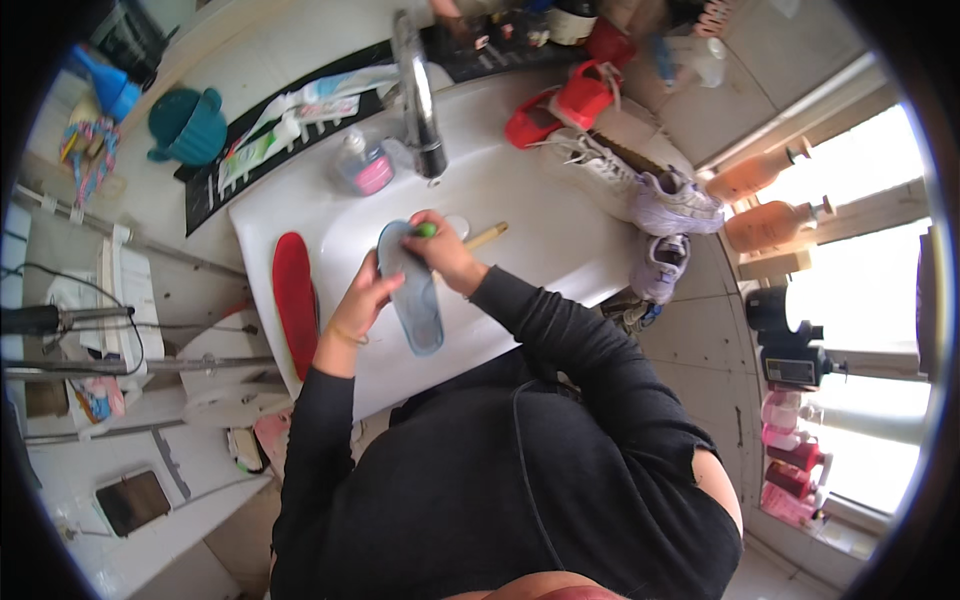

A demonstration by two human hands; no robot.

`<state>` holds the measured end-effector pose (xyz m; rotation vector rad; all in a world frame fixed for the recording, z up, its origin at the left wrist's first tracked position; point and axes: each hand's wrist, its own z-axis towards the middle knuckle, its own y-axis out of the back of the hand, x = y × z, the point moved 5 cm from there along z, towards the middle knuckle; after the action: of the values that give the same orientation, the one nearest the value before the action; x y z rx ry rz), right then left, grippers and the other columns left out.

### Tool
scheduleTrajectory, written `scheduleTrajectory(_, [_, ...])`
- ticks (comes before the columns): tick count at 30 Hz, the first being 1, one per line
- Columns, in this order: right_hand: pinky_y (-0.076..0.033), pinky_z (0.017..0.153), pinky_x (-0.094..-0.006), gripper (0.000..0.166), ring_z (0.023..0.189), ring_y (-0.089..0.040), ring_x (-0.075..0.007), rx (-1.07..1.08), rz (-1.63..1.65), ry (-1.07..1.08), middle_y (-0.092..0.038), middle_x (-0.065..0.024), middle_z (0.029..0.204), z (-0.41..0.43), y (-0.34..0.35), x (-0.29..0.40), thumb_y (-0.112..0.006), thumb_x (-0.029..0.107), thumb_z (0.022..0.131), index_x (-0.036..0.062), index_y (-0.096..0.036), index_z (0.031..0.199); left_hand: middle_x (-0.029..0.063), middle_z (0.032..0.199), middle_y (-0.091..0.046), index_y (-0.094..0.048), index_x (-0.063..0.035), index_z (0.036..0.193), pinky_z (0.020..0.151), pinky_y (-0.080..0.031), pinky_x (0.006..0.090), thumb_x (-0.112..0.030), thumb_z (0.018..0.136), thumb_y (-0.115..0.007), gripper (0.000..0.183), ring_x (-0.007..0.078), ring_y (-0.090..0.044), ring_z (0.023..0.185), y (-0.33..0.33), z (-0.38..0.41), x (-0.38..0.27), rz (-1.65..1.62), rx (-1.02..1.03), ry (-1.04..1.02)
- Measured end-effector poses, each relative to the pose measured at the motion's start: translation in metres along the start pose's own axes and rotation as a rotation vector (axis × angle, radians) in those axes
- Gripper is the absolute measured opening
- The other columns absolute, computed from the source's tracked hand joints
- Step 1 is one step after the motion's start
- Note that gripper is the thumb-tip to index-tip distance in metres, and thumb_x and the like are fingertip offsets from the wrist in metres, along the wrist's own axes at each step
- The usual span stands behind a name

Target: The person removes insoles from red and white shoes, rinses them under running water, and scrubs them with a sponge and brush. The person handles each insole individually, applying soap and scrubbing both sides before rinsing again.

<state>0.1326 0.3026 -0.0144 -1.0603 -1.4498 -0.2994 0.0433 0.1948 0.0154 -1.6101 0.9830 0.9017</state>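
Observation:
My left hand [365,292] grips a blue-grey shoe insole [420,300] by its edge, thumb on its face, above the white washbasin [592,259]. My right hand [448,255] holds a small green object [426,229] against the insole's upper end; its working part is hidden by the fingers. Just beyond that hand a pale yellow handle [489,235] lies in the basin, its other end covered by my hand. Beside it a round whitish drain plug [456,226] shows partly. On the basin's left rim rests a red insole [291,292].
A chrome faucet [421,97] rises at the back, near a soap pump bottle [365,165]. Red shoes [581,101], a white sneaker [592,165] and lilac-white sneakers [671,202] sit along the right rim. Toothpaste tubes [259,154] lie at the back left. Several bottles [765,225] line the windowsill.

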Motion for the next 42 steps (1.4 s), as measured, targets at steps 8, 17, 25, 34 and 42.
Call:
scheduleTrajectory(8, [-0.045, 0.074, -0.0338, 0.040, 0.087, -0.052, -0.0241, -0.526, -0.514, 0.332, -0.053, -0.0127, 0.096, -0.020, 0.044, 0.014, -0.068, 0.018, 0.080, 0.0028, -0.047, 0.111, 0.0153, 0.112, -0.057, -0.049, 0.0012, 0.120, 0.067, -0.052, 0.0326, -0.032, 0.089, -0.038, 0.047, 0.0247, -0.058, 0.096, -0.010, 0.031, 0.043, -0.811, 0.195, 0.122])
scheduleTrajectory(17, [-0.035, 0.090, -0.0500, 0.033, 0.121, -0.040, -0.0335, -0.047, -1.641, 0.792, -0.051, -0.0066, 0.126, -0.034, -0.017, 0.043, -0.059, 0.037, 0.081, 0.0221, -0.061, 0.110, 0.0157, 0.140, -0.034, -0.027, -0.0068, 0.139, 0.105, -0.033, 0.0420, -0.060, 0.090, -0.030, 0.072, 0.0300, -0.038, 0.127, -0.051, 0.011, 0.038, -1.011, 0.095, 0.138])
scheduleTrajectory(25, [-0.043, 0.087, -0.0410, 0.027, 0.100, -0.055, -0.0308, 0.107, -1.205, 0.723, -0.059, -0.0127, 0.104, -0.007, -0.007, 0.031, -0.065, 0.021, 0.077, 0.0094, -0.062, 0.101, 0.0137, 0.130, -0.044, -0.038, -0.0078, 0.130, 0.103, -0.036, 0.0445, -0.065, 0.089, -0.025, 0.072, 0.0294, -0.045, 0.119, -0.036, 0.029, 0.063, -1.192, 0.335, 0.016])
scheduleTrajectory(34, [-0.029, 0.100, -0.0535, 0.041, 0.117, -0.046, -0.0267, 0.214, -1.461, 0.758, -0.053, -0.0090, 0.119, -0.026, -0.008, 0.013, -0.054, 0.037, 0.086, 0.0138, -0.054, 0.119, 0.0110, 0.136, -0.039, -0.033, -0.0093, 0.136, 0.103, -0.035, 0.0400, -0.070, 0.084, -0.032, 0.081, 0.0275, -0.043, 0.122, -0.034, 0.034, 0.057, -1.043, -0.007, 0.053])
scheduleTrajectory(42, [-0.046, 0.087, -0.0292, 0.053, 0.098, -0.058, -0.0172, 0.307, -0.046, -0.304, -0.058, -0.0103, 0.109, 0.023, 0.036, -0.006, -0.042, 0.039, 0.094, -0.0031, -0.046, 0.126, 0.0137, 0.114, -0.056, -0.049, -0.0030, 0.118, 0.089, -0.045, 0.0433, -0.059, 0.088, -0.038, 0.065, 0.0275, -0.055, 0.105, -0.010, 0.058, 0.074, -1.047, 0.234, 0.205])
